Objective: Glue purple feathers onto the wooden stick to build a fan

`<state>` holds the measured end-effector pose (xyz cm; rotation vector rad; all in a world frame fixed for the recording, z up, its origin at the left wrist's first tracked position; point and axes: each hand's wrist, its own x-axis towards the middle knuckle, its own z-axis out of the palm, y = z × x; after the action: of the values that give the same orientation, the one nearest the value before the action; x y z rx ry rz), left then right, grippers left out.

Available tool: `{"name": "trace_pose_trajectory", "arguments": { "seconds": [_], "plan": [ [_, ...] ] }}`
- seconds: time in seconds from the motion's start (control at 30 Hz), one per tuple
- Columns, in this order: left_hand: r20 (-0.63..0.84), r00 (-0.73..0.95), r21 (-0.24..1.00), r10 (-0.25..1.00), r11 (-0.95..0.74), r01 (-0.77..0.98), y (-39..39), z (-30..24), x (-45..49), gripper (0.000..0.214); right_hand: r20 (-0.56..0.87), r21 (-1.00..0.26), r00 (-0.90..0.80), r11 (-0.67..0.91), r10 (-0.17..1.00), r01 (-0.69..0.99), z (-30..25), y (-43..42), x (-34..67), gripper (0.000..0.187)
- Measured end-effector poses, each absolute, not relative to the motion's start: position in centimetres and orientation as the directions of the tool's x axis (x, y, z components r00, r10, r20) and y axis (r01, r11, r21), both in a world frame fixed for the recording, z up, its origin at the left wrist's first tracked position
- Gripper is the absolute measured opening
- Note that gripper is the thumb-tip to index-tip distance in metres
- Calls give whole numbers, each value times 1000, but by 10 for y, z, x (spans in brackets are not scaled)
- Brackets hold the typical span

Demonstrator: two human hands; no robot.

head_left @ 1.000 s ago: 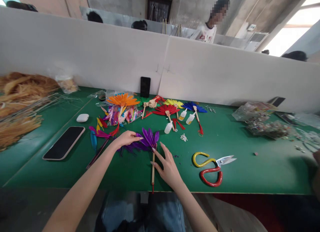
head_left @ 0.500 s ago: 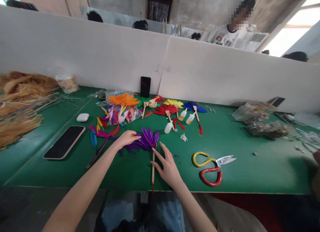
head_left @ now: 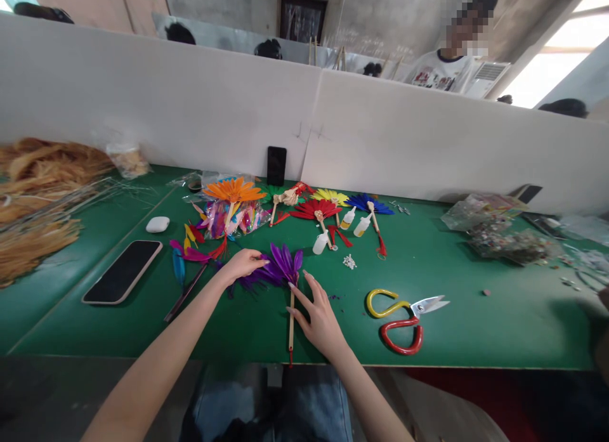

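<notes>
A purple feather fan (head_left: 285, 264) lies on the green table in front of me, its pale wooden handle (head_left: 292, 321) pointing at me with a red cord at the end. My right hand (head_left: 318, 315) holds it lightly, the thumb across the handle and the index fingertip at the base of the feathers. To the left, my left hand (head_left: 245, 264) pinches at a purple feather by the fan's left side; the fingertips partly hide it. Loose purple feathers (head_left: 252, 282) lie under and beside that hand.
Yellow-and-red-handled scissors (head_left: 404, 318) lie open at right. Finished-looking orange (head_left: 234, 189), red (head_left: 316, 210) and blue (head_left: 371, 204) fans lie behind, near small glue bottles (head_left: 320, 243) and white beads (head_left: 349, 261). A phone (head_left: 122, 272) lies left; a white partition (head_left: 190, 106) stands behind.
Both hands and the purple fan stay almost still. Beyond the partition, a person has shifted slightly to the right.
</notes>
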<state>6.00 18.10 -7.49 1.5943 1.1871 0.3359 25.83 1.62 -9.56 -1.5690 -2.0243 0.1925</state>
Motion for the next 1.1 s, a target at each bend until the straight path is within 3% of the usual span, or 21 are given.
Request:
{"name": "trace_pose_trajectory", "arguments": {
  "seconds": [0.33, 0.6, 0.73, 0.9, 1.1],
  "plan": [
    [-328, 477, 850, 815, 34, 526, 181, -77, 62, 38, 353, -427, -159, 309, 922, 850, -96, 17, 259, 46],
    [-241, 462, 765, 854, -125, 631, 177, -53, 55, 46, 343, -440, -156, 305, 926, 845, -95, 16, 259, 45],
    [-313, 441, 706, 841, -105, 700, 176, -44, 46, 50, 336, -439, -157, 302, 929, 846, -95, 16, 258, 45],
    [-448, 500, 731, 741, -19, 683, 171, -44, 46, 49, 352, -440, -154, 309, 923, 843, -96, 16, 258, 45],
    [-435, 543, 775, 718, -8, 632, 168, -41, 47, 46, 370, -435, -152, 316, 917, 844, -95, 17, 259, 45]
  ]
}}
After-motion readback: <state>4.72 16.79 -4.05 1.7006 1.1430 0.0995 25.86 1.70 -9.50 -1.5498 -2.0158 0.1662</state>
